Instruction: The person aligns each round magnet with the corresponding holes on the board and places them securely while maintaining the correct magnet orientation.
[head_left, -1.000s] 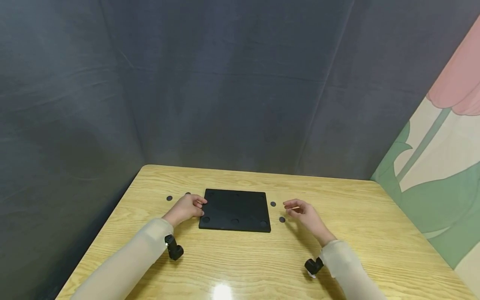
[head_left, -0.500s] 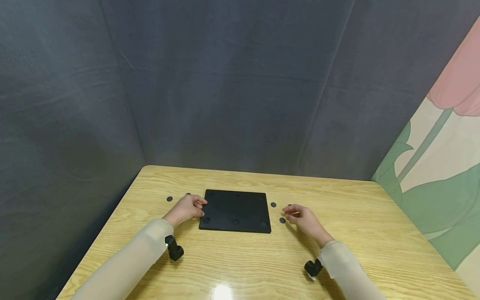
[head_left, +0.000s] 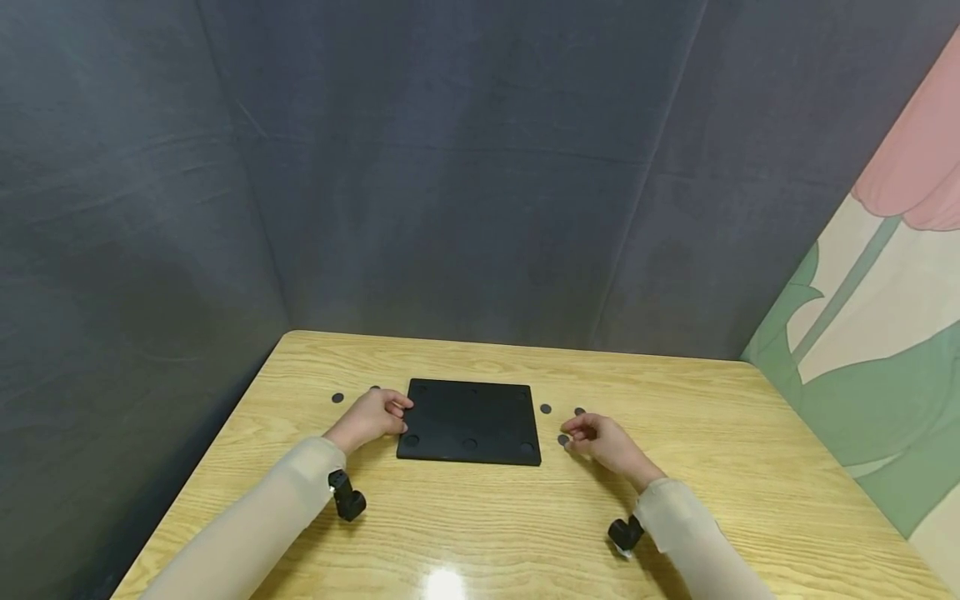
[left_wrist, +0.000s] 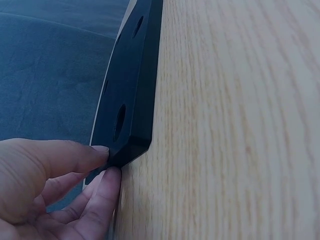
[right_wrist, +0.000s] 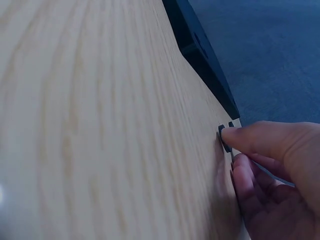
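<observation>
- Black board: lower middle of the head view, left edge pinched by the left hand.
- Near disc: right of it, at the thumb of the right hand; whether gripped, cannot tell.
- Wooden table beneath; dark curtain across the upper frame.

In the head view, the left hand hides part of a dark disc behind it; in the right wrist view, the thumb of the right hand covers some of the near disc, so I can't tell if the fingers pinch it. The black board runs off the top in both wrist views; the left sleeve and right sleeve get cut off at the bottom of the head view; the big flower picture gets cut off at the right.
</observation>
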